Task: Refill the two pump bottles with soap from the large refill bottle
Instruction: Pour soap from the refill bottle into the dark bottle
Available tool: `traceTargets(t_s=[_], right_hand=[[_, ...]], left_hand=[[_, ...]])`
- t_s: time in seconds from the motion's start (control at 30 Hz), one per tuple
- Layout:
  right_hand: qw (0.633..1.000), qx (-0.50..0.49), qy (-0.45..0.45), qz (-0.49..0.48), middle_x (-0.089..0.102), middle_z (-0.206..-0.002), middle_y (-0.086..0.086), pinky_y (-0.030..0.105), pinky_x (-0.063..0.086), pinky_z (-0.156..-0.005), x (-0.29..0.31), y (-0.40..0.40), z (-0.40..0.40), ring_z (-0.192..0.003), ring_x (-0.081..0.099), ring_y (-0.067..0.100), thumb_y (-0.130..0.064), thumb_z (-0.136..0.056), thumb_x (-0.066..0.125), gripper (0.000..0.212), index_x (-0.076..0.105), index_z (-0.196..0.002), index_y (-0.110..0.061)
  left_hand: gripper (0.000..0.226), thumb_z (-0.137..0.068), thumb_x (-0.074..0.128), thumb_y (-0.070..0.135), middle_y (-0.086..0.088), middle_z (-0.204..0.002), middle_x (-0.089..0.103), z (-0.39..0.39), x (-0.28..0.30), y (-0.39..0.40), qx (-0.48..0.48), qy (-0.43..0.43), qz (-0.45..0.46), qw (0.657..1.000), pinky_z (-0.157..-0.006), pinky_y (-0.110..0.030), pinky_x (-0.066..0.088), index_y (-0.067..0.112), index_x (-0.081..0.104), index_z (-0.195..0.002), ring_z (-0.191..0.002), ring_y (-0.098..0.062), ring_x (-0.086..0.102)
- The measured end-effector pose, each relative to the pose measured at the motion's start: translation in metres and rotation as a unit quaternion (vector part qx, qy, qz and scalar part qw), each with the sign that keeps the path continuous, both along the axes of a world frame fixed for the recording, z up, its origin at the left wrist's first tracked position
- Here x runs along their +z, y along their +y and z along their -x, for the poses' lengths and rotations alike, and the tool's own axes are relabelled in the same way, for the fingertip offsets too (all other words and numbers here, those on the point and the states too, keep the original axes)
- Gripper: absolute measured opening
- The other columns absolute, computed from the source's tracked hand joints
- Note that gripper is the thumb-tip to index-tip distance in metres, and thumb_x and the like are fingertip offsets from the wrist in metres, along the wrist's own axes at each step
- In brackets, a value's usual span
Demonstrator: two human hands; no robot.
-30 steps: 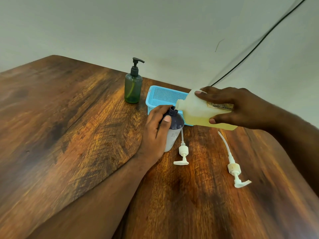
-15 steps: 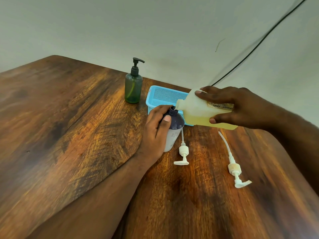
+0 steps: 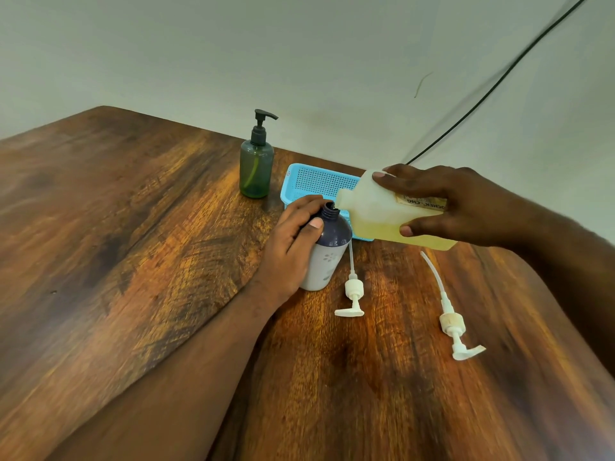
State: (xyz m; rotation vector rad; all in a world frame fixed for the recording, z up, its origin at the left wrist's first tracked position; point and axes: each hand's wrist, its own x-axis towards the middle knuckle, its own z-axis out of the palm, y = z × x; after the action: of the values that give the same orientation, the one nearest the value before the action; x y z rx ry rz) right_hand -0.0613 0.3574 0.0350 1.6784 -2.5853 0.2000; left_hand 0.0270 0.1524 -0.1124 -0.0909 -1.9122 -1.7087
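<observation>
On the desk (image 3: 133, 247), the pouring step is in hand: the right hand (image 3: 456, 204) grips the tipped refill bottle (image 3: 376, 211), its spout at the neck of the purple bottle (image 3: 327, 251), which the left hand (image 3: 293, 247) holds upright. Next, I judge, tip further. Nothing visibly differs from earlier; both hands hold their places.

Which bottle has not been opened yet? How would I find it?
Look at the far edge of the wooden table, by the wall. Just left of the blue basket stands the green bottle. It alone wears its dark pump on top, and no hand touches it.
</observation>
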Motion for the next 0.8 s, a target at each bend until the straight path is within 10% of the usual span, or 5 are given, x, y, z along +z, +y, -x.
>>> traceTargets(t_s=[0.8], right_hand=[[1.000,0.000,0.007,-0.011,0.038,-0.149,-0.004,0.013,0.042,-0.081,0.0025,-0.0023,0.0008,-0.114,0.057,0.029,-0.049,-0.080,0.055,0.067,0.021,-0.138,-0.048]], left_hand=[[0.038,-0.094,0.040,0.022,0.004,-0.126,0.058,0.0013,-0.0002,-0.0005,-0.019,0.017,-0.023,0.999,-0.101,-0.020,0.044,0.017,0.058,-0.127,-0.121,-0.006,0.052]])
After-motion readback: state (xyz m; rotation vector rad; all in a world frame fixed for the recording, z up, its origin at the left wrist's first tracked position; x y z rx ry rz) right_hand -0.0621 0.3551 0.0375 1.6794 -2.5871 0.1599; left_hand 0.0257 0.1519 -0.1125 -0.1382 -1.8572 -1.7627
